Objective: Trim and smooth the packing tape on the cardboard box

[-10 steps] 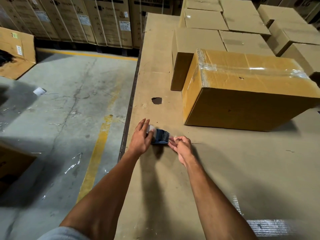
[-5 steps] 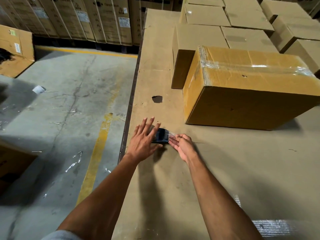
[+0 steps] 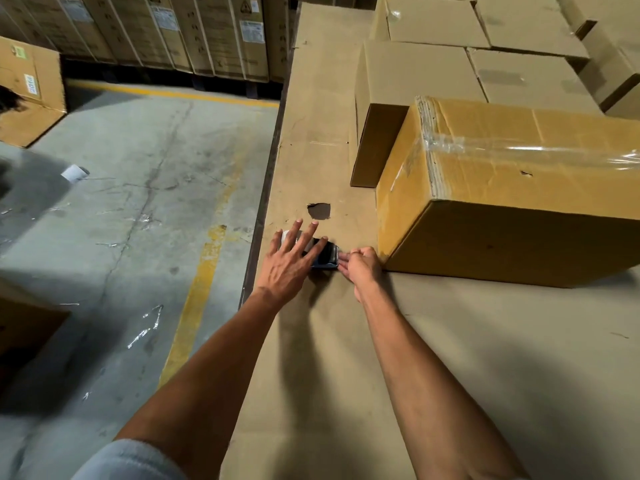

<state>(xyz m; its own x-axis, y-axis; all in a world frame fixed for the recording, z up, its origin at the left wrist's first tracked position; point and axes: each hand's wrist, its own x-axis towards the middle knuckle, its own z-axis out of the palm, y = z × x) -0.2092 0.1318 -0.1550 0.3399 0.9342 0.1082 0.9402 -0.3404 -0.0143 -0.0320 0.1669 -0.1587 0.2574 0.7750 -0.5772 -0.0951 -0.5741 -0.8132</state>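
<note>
A taped cardboard box (image 3: 519,188) lies on the cardboard-covered worktop (image 3: 485,358), clear packing tape (image 3: 502,147) running along its top and down its left end. A dark blue tape dispenser (image 3: 325,256) rests on the worktop by the box's near left corner. My left hand (image 3: 291,265) lies flat over the dispenser with fingers spread. My right hand (image 3: 362,270) pinches the loose tape end at the dispenser's blade side, fingers curled.
Several plain cardboard boxes (image 3: 415,71) stand behind the taped box. A torn hole (image 3: 319,211) marks the worktop. Its left edge drops to a concrete floor (image 3: 121,220) with yellow lines, tape scraps, and tall cartons (image 3: 173,32) at the back.
My left hand opened from gripping the dispenser to lying flat over it with fingers spread. The right hand stays pinched at the tape end. The view shifted nearer to the box.
</note>
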